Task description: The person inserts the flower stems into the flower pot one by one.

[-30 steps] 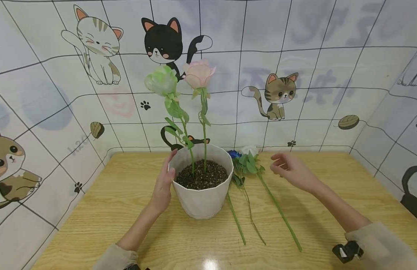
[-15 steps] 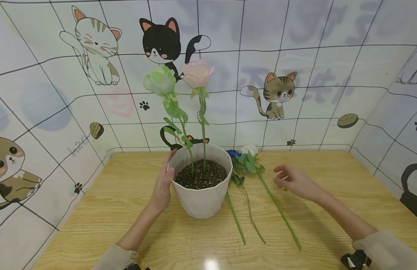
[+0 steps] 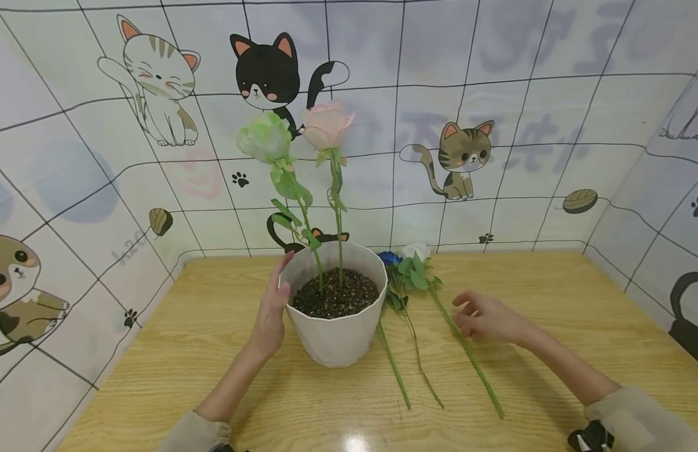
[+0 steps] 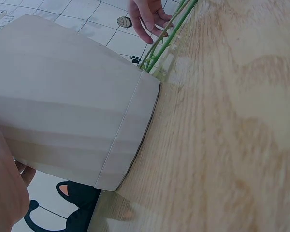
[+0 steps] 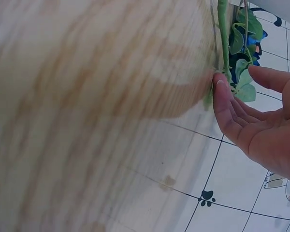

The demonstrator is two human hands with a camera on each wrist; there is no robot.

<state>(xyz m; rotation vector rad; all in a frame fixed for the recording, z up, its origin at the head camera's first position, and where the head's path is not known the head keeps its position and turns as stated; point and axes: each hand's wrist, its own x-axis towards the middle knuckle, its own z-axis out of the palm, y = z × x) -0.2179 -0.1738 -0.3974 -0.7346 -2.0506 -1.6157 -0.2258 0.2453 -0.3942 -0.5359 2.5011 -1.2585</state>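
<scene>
A white flowerpot (image 3: 334, 339) with dark soil stands on the table. A green-white rose (image 3: 265, 138) and a pink rose (image 3: 327, 125) rise upright from it. My left hand (image 3: 270, 320) rests against the pot's left side, thumb at the rim and fingers along the wall; in the left wrist view the pot hides part of them. To the right lie a white rose (image 3: 418, 252) and a blue rose (image 3: 390, 258), with several green stems pointing toward me. My right hand (image 3: 487, 319) hovers by the rightmost stem (image 3: 467, 351), thumb apart from the loosely bent fingers (image 5: 221, 96).
The wooden table (image 3: 185, 364) reaches back to a cat-printed, gridded backdrop (image 3: 371, 182), which also covers both sides. The loose stems lie close beside the pot, between it and my right hand.
My right hand has come down and toward me, from beside the white rose's leaves to the middle of the rightmost stem. My left hand and the pot keep their places.
</scene>
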